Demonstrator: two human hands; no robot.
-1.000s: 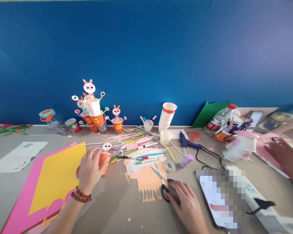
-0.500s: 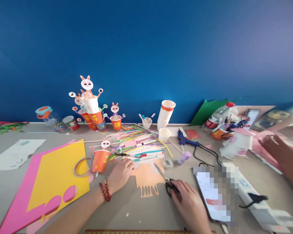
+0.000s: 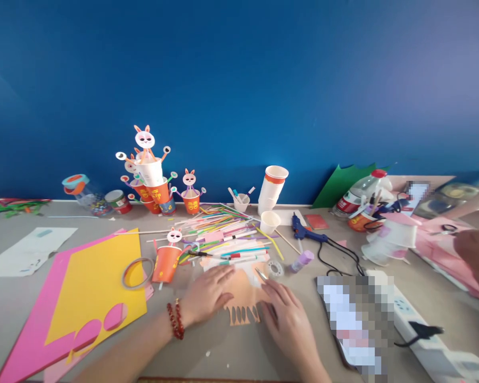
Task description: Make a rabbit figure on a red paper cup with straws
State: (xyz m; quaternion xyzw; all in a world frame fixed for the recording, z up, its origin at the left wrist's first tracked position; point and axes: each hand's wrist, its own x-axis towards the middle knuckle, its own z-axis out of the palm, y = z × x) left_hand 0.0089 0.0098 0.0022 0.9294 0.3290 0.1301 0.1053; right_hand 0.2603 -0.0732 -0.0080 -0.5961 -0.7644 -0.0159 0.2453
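My left hand (image 3: pixel 209 298) lies with its fingers stretched over the left part of a pale orange paper sheet (image 3: pixel 239 290). Along its near edge the sheet has a cut-out row of narrow strips (image 3: pixel 243 315). Over a pair of scissors (image 3: pixel 260 274) rests my right hand (image 3: pixel 289 316), fingers extended and thumb apart, at the sheet's right side. Only the blade tips and a dark bit of handle show; the rest is covered. Beyond the sheet are several markers (image 3: pixel 239 255). A clear tape roll (image 3: pixel 275 268) stands just past the scissors.
To the left are yellow card (image 3: pixel 99 276), a tape ring (image 3: pixel 138 273) and an orange cup with a rabbit face (image 3: pixel 167 264). On the right are a glue stick (image 3: pixel 302 261), a glue gun (image 3: pixel 307 232), a phone (image 3: pixel 343 319) and a power strip (image 3: pixel 407 314). Another person's hand (image 3: pixel 477 260) is at far right.
My right hand has moved forward and left over the scissors, which stay about where they were. My left hand has shifted right and spread onto the sheet. The other person's hand has moved right.
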